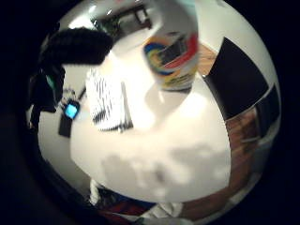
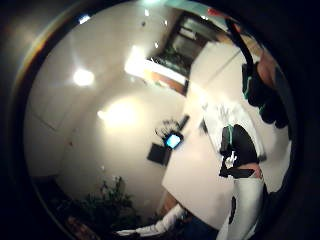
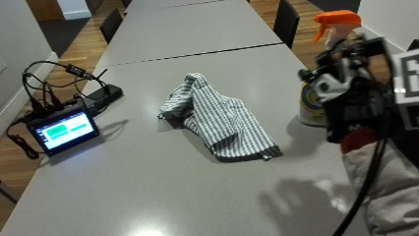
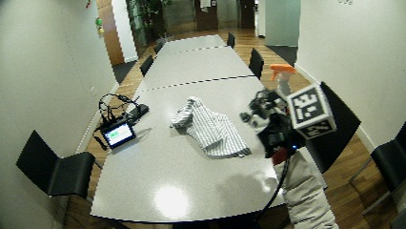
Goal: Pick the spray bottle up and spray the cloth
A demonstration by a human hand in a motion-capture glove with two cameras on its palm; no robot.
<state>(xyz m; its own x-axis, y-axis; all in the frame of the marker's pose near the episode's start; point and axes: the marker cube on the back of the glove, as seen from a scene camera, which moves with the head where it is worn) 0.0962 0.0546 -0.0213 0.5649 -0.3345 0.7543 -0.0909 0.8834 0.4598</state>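
Note:
A spray bottle [image 3: 313, 105] with an orange trigger head [image 3: 335, 20] and a colourful label stands upright on the grey table [image 3: 164, 187] near its right edge. My gloved right hand [image 3: 353, 105] hovers just beside and in front of it and hides much of its body; I see no fingers curled around it. The little finger side palm view shows the bottle [image 1: 172, 56] close ahead, with a black finger [image 1: 75, 44] stretched out to one side. A striped grey-and-white cloth [image 3: 219, 118] lies crumpled in the middle of the table, left of the bottle.
A small lit screen [image 3: 62, 130] with cables sits at the table's left edge. Black chairs stand along both sides [image 4: 54, 171] [image 4: 339, 129]. More tables extend behind [image 4: 193, 64]. Bare tabletop lies in front of the cloth.

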